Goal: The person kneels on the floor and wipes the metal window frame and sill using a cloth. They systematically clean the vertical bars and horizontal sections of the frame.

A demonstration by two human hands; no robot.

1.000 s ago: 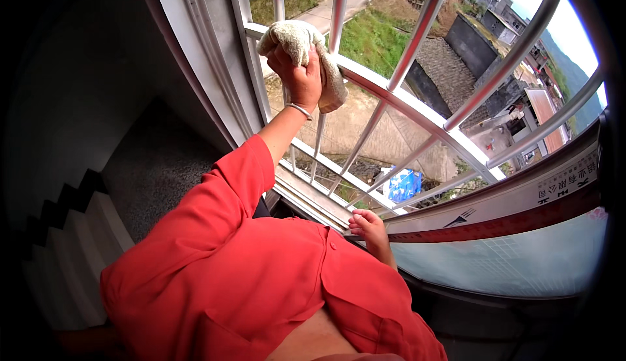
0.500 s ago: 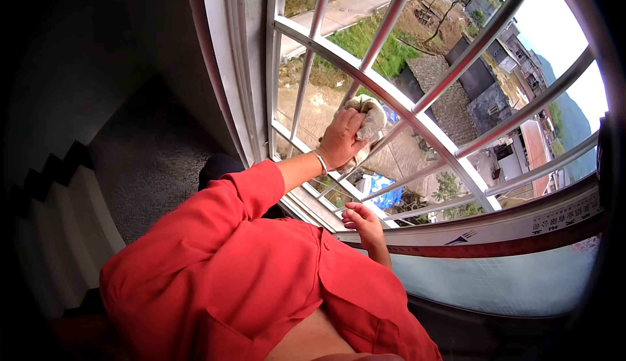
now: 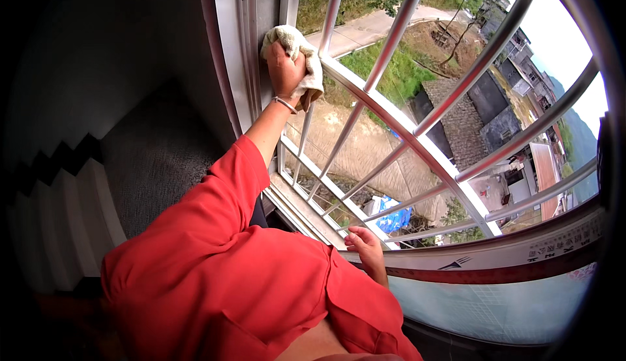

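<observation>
My left hand [image 3: 285,71] is closed round a bunched, pale, stained cleaning cloth [image 3: 306,68]. It presses the cloth to the left end of the crossbar, where the metal window grille [image 3: 391,116] meets the side frame. A thin bracelet [image 3: 284,105] circles that wrist, below the red sleeve. Lower down, my right hand [image 3: 367,249] is by the bottom of the grille, its fingers loosely bent and a little apart. Nothing shows in it. Whether its fingertips touch the frame, I cannot tell.
The window frame [image 3: 225,42] runs up the left, with the sill track [image 3: 306,214] at the bottom. To the right is a glass pane [image 3: 482,289] with a printed strip along its edge. Stairs [image 3: 62,217] lie in shadow on the left. Outside, far below, are a road and houses.
My left hand has carried the cloth up and left, from the grille's lower middle bars to the crossbar's left end. My right hand stays low, its fingers slightly more curled.
</observation>
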